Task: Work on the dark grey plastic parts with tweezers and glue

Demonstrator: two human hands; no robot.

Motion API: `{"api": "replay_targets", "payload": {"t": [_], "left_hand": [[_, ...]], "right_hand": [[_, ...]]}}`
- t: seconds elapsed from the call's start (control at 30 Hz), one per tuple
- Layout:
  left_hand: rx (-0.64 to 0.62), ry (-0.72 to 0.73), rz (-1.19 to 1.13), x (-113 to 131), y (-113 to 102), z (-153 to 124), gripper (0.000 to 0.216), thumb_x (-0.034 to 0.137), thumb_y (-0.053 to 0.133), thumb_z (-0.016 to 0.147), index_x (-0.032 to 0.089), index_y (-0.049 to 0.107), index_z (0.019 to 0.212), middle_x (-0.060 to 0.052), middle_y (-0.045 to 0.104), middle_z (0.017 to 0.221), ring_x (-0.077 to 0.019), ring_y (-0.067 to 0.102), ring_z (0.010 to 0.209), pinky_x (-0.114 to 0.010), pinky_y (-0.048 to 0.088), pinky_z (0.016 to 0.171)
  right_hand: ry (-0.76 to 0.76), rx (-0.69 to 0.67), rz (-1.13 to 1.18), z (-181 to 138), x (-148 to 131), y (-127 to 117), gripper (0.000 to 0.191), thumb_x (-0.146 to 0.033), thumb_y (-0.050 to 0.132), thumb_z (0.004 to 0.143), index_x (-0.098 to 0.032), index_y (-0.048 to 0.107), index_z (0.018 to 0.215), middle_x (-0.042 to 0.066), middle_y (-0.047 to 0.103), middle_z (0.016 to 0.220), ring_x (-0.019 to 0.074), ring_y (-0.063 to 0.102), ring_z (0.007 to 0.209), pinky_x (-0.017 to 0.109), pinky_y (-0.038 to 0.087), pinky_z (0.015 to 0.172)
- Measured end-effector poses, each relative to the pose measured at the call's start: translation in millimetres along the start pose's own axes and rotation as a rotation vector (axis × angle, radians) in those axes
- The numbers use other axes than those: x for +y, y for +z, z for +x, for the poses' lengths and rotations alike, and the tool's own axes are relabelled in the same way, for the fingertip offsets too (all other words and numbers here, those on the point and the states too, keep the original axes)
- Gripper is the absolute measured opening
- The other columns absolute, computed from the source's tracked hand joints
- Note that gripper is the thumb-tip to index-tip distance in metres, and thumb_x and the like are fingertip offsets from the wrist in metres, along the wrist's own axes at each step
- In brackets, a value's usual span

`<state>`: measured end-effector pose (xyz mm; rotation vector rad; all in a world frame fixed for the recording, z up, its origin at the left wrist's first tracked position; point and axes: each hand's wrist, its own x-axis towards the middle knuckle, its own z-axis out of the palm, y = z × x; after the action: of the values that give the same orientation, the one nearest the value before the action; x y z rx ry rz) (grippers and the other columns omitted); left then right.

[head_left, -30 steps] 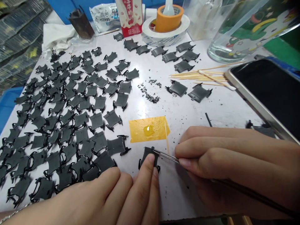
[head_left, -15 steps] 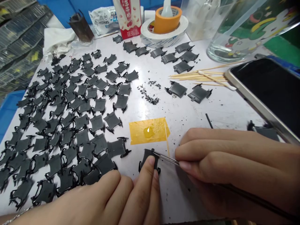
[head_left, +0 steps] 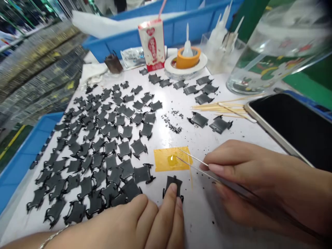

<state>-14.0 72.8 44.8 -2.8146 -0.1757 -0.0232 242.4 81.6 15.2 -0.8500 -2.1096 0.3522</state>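
My left hand [head_left: 135, 221] lies at the bottom of the white table [head_left: 202, 214], its fingertips pressing down on one small black plastic part [head_left: 173, 182]. My right hand [head_left: 261, 183] is closed around thin metal tweezers [head_left: 197, 164]. The tweezer tips reach left to a drop of clear glue [head_left: 171, 159] on a yellow tape patch [head_left: 172, 159]. A toothpick [head_left: 191, 173] lies beside the patch. Several more black parts [head_left: 103, 145] are spread in rows across the left of the table.
A phone [head_left: 293, 128] lies at the right by a bundle of toothpicks [head_left: 223, 107]. At the back stand a milk carton [head_left: 152, 43], tape rolls [head_left: 188, 60] with a glue bottle, and a clear jug [head_left: 269, 48]. Black crumbs [head_left: 172, 124] lie mid-table. Blue bins border the left.
The tweezers lifted off the held black part and swung up to the glue drop. The camera tilted up, showing more of the back of the bench.
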Motion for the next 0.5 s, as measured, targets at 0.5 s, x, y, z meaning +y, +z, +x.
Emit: {"api": "replay_targets", "payload": {"t": [0.5], "left_hand": [[-0.237, -0.897, 0.019, -181.0, 12.0, 20.8, 0.022, 0.034, 0.062, 0.098, 0.015, 0.066, 0.108, -0.005, 0.069, 0.102, -0.0195, 0.068, 0.091, -0.040, 0.057, 0.084]], "right_hand": [[-0.151, 0.184, 0.081, -11.0, 4.9, 18.6, 0.024, -0.006, 0.060, 0.084, -0.022, 0.056, 0.102, 0.005, 0.070, 0.088, 0.0180, 0.070, 0.080, 0.030, 0.059, 0.070]]}}
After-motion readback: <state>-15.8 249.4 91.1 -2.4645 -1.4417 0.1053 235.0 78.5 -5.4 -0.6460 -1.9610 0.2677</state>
